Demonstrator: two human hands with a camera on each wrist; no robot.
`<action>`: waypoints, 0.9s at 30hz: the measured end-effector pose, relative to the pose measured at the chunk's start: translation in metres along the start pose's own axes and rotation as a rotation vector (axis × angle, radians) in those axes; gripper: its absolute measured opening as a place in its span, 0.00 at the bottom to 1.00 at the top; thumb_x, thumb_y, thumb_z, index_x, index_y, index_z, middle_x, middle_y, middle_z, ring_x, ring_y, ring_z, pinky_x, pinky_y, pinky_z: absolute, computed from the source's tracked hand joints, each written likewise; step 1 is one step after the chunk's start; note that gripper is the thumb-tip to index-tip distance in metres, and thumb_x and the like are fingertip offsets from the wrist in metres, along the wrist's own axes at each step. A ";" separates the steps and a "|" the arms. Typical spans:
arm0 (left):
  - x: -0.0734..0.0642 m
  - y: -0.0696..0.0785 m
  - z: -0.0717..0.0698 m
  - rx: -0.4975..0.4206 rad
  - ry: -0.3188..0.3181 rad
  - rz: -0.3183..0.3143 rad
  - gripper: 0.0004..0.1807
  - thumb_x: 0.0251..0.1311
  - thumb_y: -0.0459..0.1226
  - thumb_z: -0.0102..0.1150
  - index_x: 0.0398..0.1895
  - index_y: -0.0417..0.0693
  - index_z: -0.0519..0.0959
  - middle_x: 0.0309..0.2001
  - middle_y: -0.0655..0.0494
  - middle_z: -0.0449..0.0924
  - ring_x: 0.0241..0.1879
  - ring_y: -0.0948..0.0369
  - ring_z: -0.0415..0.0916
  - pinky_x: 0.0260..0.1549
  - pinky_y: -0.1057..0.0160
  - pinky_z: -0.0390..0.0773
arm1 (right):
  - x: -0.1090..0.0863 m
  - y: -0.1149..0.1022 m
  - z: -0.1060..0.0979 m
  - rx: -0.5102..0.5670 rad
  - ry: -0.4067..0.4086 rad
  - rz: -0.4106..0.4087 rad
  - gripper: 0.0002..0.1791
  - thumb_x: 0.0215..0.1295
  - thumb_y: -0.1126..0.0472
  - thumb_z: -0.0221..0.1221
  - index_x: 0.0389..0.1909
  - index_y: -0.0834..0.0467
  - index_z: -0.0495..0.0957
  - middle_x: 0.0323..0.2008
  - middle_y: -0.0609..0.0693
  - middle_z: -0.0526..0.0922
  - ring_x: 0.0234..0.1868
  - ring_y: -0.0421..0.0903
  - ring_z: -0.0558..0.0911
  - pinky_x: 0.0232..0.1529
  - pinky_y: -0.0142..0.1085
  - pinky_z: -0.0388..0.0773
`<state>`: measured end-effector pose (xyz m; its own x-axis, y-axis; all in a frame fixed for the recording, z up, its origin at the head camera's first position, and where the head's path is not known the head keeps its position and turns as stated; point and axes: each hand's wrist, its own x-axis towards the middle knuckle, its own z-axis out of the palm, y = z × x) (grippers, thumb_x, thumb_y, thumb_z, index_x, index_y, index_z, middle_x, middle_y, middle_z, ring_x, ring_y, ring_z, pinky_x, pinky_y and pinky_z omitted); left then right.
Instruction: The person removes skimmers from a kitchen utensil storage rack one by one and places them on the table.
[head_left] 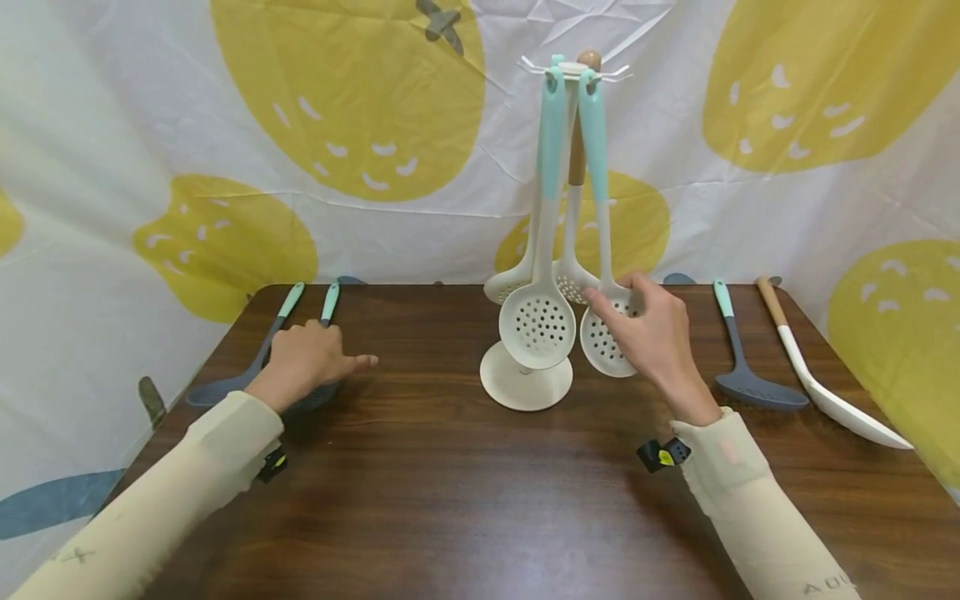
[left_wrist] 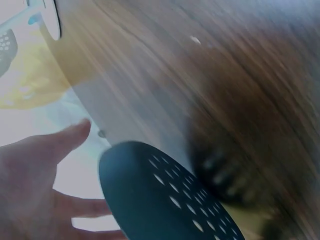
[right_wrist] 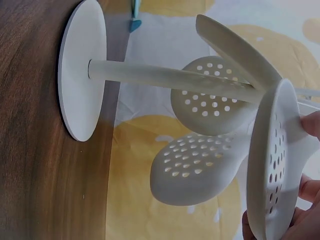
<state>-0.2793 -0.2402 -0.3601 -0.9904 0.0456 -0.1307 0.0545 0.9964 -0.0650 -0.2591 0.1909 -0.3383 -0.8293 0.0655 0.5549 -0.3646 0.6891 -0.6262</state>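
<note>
A white utensil stand (head_left: 525, 387) holds several pale perforated utensils on its top hooks. My right hand (head_left: 660, 337) pinches the head of the right-hand skimmer (head_left: 600, 346), whose mint handle (head_left: 592, 133) hangs from a hook. The right wrist view shows my thumb and fingers on either side of this skimmer's bowl (right_wrist: 272, 165). Another mint-handled skimmer (head_left: 537, 327) hangs just left of it. My left hand (head_left: 303, 360) is over a dark skimmer (left_wrist: 145, 185) at the table's left, thumb spread out. In the left wrist view its fingers reach behind the skimmer's edge.
A dark mint-handled turner (head_left: 258, 362) lies at the far left of the brown table (head_left: 450, 508). At the right lie another dark turner (head_left: 750, 383) and a white ladle-like utensil with a wooden handle (head_left: 806, 379). A lemon-print cloth (head_left: 420, 242) hangs behind.
</note>
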 end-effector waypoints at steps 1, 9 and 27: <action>0.001 0.003 0.001 -0.007 0.033 0.008 0.45 0.64 0.70 0.53 0.53 0.33 0.81 0.45 0.31 0.81 0.32 0.42 0.81 0.27 0.48 0.78 | 0.000 0.000 0.000 0.005 0.002 -0.003 0.24 0.66 0.41 0.65 0.40 0.61 0.83 0.21 0.52 0.70 0.27 0.50 0.72 0.31 0.39 0.66; 0.002 0.026 -0.004 -0.025 0.219 0.095 0.44 0.70 0.65 0.51 0.71 0.37 0.70 0.63 0.31 0.74 0.40 0.36 0.82 0.34 0.39 0.82 | -0.001 -0.006 -0.006 0.037 0.046 -0.029 0.21 0.66 0.45 0.66 0.39 0.61 0.82 0.22 0.53 0.73 0.24 0.47 0.71 0.27 0.36 0.65; -0.011 0.111 -0.039 -0.287 0.502 0.333 0.34 0.70 0.63 0.55 0.66 0.49 0.74 0.59 0.45 0.81 0.37 0.42 0.84 0.30 0.43 0.82 | 0.014 0.021 -0.048 -0.052 0.056 0.198 0.23 0.75 0.43 0.50 0.31 0.59 0.75 0.26 0.58 0.73 0.26 0.49 0.68 0.28 0.39 0.63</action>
<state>-0.2669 -0.1277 -0.3275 -0.8692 0.3126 0.3831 0.4002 0.8998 0.1738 -0.2581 0.2408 -0.3172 -0.8570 0.2423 0.4548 -0.1737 0.6949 -0.6978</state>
